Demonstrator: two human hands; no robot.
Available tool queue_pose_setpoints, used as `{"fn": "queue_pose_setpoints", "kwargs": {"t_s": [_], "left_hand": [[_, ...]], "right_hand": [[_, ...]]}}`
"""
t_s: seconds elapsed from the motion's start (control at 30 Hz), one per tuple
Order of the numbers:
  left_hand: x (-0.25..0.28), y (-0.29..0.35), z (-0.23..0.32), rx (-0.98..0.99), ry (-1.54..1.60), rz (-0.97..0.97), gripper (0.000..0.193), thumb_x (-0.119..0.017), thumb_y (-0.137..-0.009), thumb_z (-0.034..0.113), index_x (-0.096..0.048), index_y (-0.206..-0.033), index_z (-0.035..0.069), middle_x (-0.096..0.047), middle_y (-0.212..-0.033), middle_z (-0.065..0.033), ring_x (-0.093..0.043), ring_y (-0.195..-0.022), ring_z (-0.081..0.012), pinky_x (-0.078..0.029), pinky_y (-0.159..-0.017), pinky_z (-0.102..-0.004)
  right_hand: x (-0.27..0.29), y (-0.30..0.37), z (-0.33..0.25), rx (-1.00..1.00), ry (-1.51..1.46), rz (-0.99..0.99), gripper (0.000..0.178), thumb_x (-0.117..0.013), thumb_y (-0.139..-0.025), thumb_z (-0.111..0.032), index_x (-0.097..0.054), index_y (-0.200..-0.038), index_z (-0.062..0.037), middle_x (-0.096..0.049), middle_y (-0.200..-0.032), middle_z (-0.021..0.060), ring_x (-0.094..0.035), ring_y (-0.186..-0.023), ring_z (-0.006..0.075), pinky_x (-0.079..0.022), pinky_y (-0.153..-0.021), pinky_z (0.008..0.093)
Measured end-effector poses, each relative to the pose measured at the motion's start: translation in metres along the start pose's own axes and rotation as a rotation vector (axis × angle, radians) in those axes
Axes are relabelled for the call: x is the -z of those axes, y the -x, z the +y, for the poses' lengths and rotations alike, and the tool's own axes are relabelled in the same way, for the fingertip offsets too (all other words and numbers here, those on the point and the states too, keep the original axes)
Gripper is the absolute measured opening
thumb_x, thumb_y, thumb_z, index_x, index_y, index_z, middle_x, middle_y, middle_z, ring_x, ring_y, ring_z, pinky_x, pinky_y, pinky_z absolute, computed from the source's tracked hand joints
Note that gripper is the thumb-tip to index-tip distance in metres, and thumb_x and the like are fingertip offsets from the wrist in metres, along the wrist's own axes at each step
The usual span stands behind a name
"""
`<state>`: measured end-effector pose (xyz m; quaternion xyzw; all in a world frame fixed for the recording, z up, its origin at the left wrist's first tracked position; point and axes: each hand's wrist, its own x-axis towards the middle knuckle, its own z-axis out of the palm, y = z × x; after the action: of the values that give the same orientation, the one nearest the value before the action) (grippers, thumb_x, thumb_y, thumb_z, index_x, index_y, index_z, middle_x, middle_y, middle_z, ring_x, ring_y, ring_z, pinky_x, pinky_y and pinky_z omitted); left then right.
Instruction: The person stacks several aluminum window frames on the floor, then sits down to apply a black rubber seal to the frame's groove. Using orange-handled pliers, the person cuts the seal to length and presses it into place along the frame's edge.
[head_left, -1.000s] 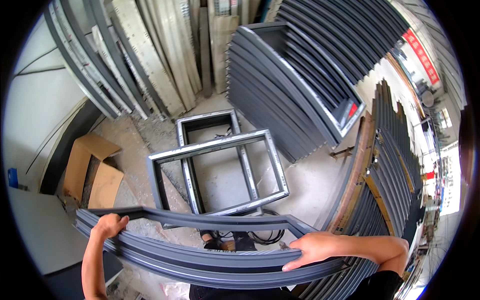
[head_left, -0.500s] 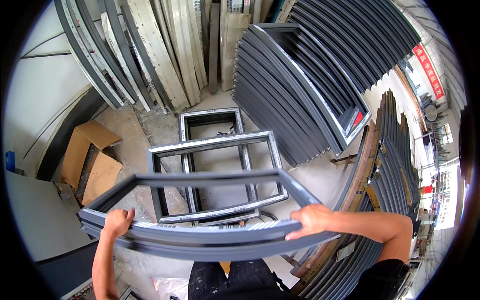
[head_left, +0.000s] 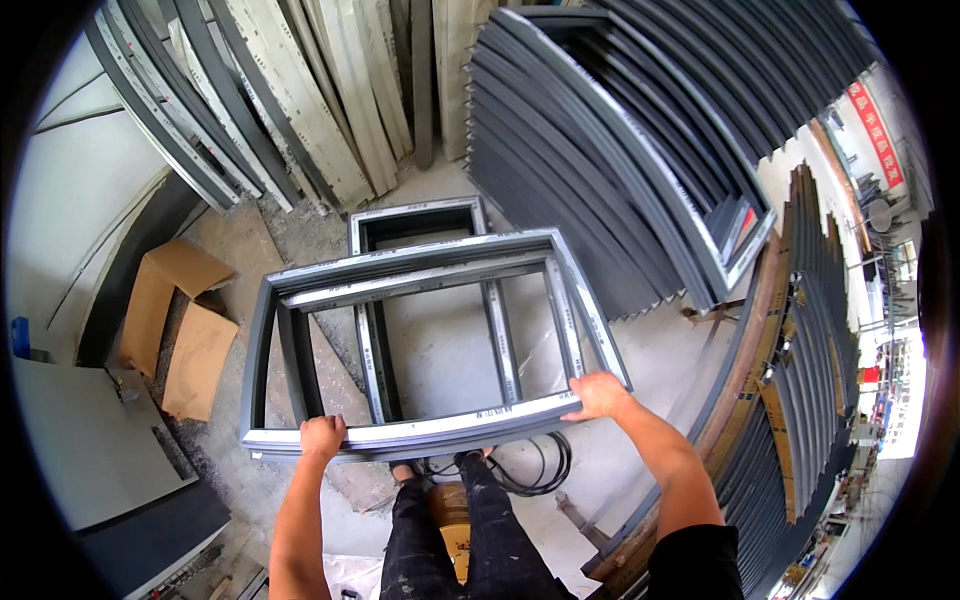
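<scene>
One dark grey frame (head_left: 410,257), rectangular with whitish edges, held tilted at centre by its near bar (head_left: 450,425) — your left hand (head_left: 322,437) gripping at 8 o'clock, your right hand (head_left: 598,395) at 4 o'clock, fingers curled on the bar and partly hidden. Behind it in view, a second frame (head_left: 430,281), contact between the two not possible to tell, plus a third frame (head_left: 415,211) showing at 12 o'clock. Surroundings: open cardboard (head_left: 202,362) at 9 o'clock, upright strips (head_left: 310,100) at 11, dark ribbed stack (head_left: 570,190) at 1 — coiled black cable (head_left: 553,484) at 5.
</scene>
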<state>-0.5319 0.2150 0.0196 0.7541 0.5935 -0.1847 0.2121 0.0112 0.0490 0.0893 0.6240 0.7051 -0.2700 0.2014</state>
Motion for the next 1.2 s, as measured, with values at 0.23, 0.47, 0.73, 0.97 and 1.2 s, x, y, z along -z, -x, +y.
{"fn": "queue_pose_setpoints", "kwargs": {"t_s": [0.23, 0.47, 0.73, 0.97, 1.2], "left_hand": [[-0.051, -0.004, 0.0, 0.067, -0.082, -0.083, 0.045, -0.041, -0.095, 0.037, -0.074, -0.086, 0.007, -0.071, -0.092, -0.0139, -0.064, -0.094, -0.032, -0.043, -0.087, -0.0462], [-0.087, 0.013, 0.027, 0.091, -0.099, -0.195, 0.047, -0.039, -0.096, 0.04, -0.073, -0.095, 0.007, -0.07, -0.098, -0.0163, -0.064, -0.099, -0.0328, -0.045, -0.09, -0.0469], [-0.111, 0.049, -0.033, 0.355, 0.255, -0.01, 0.037, -0.057, -0.092, 0.031, -0.061, -0.114, 0.001, -0.061, -0.112, -0.0232, -0.058, -0.106, -0.0403, -0.047, -0.092, -0.0472], [-0.118, 0.12, -0.107, 0.463, 0.352, 0.038, 0.03, -0.057, -0.089, 0.026, -0.065, -0.097, -0.003, -0.067, -0.097, -0.025, -0.064, -0.093, -0.0418, -0.05, -0.083, -0.047], [-0.173, 0.168, -0.107, 0.369, 0.356, -0.102, 0.029, -0.055, -0.084, 0.027, -0.07, -0.081, 0.002, -0.071, -0.081, -0.017, -0.068, -0.081, -0.0324, -0.052, -0.077, -0.0415]], "right_hand": [[-0.074, -0.016, -0.001, -0.035, -0.059, 0.023, 0.067, -0.071, -0.066, -0.068, -0.06, -0.091, -0.0064, -0.067, -0.09, 0.0138, -0.066, -0.089, 0.0311, -0.05, -0.083, 0.0414], [-0.118, -0.029, 0.018, -0.165, -0.022, 0.022, 0.061, -0.077, -0.065, -0.058, -0.061, -0.096, -0.0079, -0.065, -0.097, 0.0118, -0.061, -0.102, 0.03, -0.046, -0.092, 0.0423], [-0.087, -0.036, -0.036, -0.1, -0.209, 0.048, 0.038, -0.074, -0.077, -0.032, -0.062, -0.105, -0.0091, -0.058, -0.111, 0.0106, -0.054, -0.112, 0.0282, -0.044, -0.098, 0.0395], [0.088, -0.002, 0.06, -0.321, 0.05, 0.842, 0.036, -0.068, -0.08, -0.02, -0.059, -0.111, -0.0034, -0.054, -0.128, 0.0164, -0.05, -0.118, 0.0338, -0.045, -0.094, 0.0437], [0.183, 0.056, 0.242, -0.922, -0.354, 0.567, 0.076, -0.081, -0.067, -0.048, -0.056, -0.119, 0.0019, -0.057, -0.123, 0.0212, -0.053, -0.119, 0.0347, -0.046, -0.098, 0.0397]]}}
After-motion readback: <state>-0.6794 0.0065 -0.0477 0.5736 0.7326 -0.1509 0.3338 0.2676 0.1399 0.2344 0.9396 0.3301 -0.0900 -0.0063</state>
